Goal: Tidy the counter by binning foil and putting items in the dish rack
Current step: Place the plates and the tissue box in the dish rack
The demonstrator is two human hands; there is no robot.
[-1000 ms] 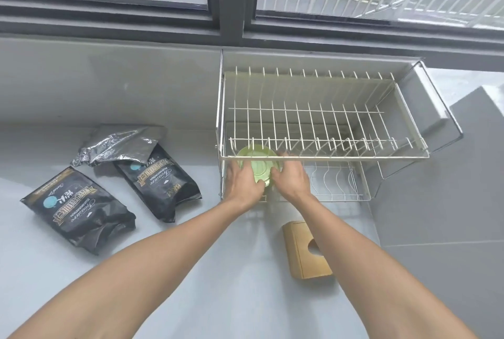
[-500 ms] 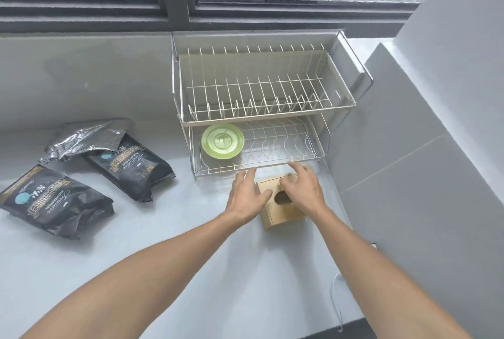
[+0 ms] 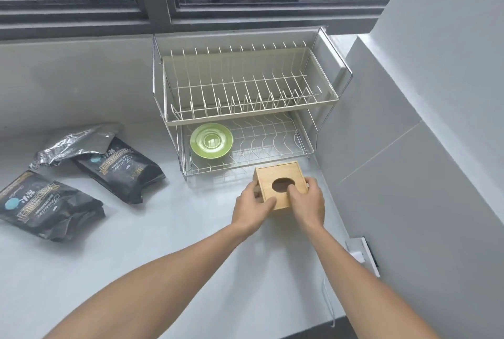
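Note:
A wooden box (image 3: 275, 176) with an oval hole in its top is held just in front of the two-tier wire dish rack (image 3: 245, 117). My left hand (image 3: 252, 206) grips its left side and my right hand (image 3: 309, 203) grips its right side, a thumb at the hole. The box is tilted, its near edge raised. A green plate (image 3: 211, 140) lies flat on the rack's lower tier, at the left. The upper tier holds nothing. A crumpled silver foil bag (image 3: 73, 142) lies on the grey counter (image 3: 136, 257) at the left.
Two black pouches (image 3: 120, 167) (image 3: 46, 203) lie on the counter's left, the foil partly over the nearer-to-rack one. A grey wall runs along the right, with a white socket and cable (image 3: 360, 254) low on it. A window sill is behind the rack.
My hands left the green plate on the rack's lower tier, came back to the wooden box and took hold of it. The box now sits tilted between both hands.

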